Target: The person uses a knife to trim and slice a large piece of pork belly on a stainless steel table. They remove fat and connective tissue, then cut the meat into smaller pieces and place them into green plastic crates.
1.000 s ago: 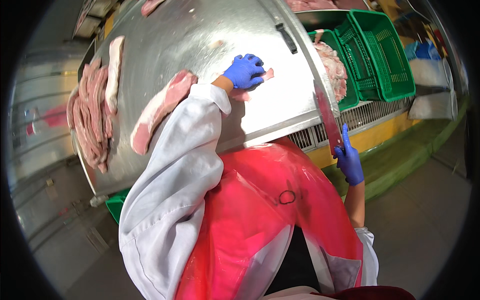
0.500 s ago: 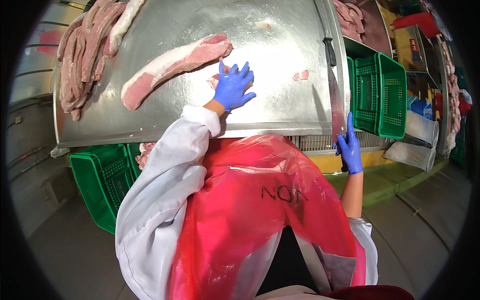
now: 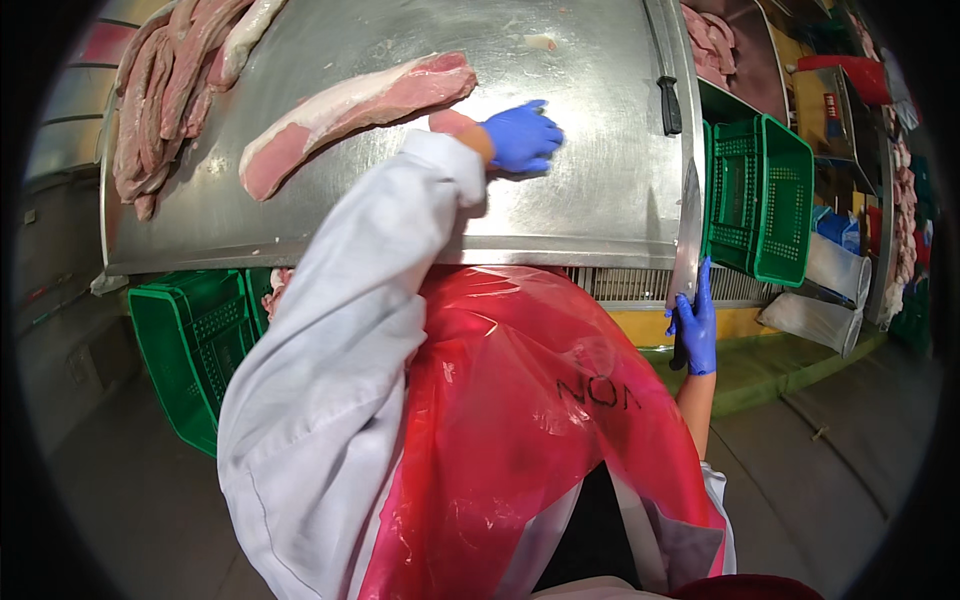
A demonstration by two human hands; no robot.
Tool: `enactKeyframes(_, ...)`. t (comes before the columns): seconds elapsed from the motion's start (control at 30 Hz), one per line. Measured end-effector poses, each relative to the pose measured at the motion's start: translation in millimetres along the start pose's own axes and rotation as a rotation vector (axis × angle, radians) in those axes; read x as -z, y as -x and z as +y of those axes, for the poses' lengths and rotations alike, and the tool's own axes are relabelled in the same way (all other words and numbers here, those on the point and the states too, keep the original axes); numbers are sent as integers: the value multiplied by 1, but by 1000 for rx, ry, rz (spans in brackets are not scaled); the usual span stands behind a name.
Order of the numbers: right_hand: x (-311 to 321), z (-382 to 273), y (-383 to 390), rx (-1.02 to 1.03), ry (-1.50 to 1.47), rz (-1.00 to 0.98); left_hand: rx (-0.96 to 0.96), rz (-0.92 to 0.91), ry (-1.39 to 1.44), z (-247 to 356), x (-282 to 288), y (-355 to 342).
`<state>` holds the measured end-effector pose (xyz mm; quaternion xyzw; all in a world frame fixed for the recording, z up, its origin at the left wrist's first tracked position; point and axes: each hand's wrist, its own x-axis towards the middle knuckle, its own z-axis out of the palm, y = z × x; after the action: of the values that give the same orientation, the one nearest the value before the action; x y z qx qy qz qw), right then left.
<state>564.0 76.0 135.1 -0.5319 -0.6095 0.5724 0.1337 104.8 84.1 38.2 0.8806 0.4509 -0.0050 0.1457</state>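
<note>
My left hand (image 3: 522, 138), in a blue glove, is low over the metal table (image 3: 590, 190), its fingers curled together; what they hold, if anything, is hidden. Beside that wrist a small pink piece of meat (image 3: 452, 122) shows in part. Just beyond lies a long strip of meat with pale fat (image 3: 355, 115). My right hand (image 3: 697, 335), also blue-gloved, is closed round a long knife (image 3: 686, 240) at the table's right corner. Its forefinger stretches forward along the knife, and the blade points away from me.
Several long meat strips (image 3: 165, 110) are heaped at the table's far left. A second knife with a black handle (image 3: 669, 105) lies along the right edge. Green crates stand at the right (image 3: 785, 200) and lower left (image 3: 170, 350). A bin holds more meat (image 3: 708, 45) at the upper right.
My left hand has shifted right, and its spread fingers have drawn together. The small scrap on the table's right side is no longer visible. My right hand still holds the knife, its blade tilted slightly differently.
</note>
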Motion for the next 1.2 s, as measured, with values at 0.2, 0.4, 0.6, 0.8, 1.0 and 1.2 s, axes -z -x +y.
enactKeyframes(0.2,-17,-4,-26,-4,15,-87,399,373,140,-2,-39,167)
enactKeyframes(0.4,-47,-43,-80,111,190,-255,895,525,40,50,-115,303)
enactKeyframes(0.6,-99,-77,-108,156,207,-373,1380,662,37,147,-147,486)
enactKeyframes(0.8,-137,-96,-113,161,216,-431,1591,436,-61,218,-122,491)
enactKeyframes(1.0,-158,-120,-122,157,155,-399,1029,954,63,90,-108,271)
enactKeyframes(1.2,-163,-138,-138,193,135,-348,915,582,165,44,-89,139)
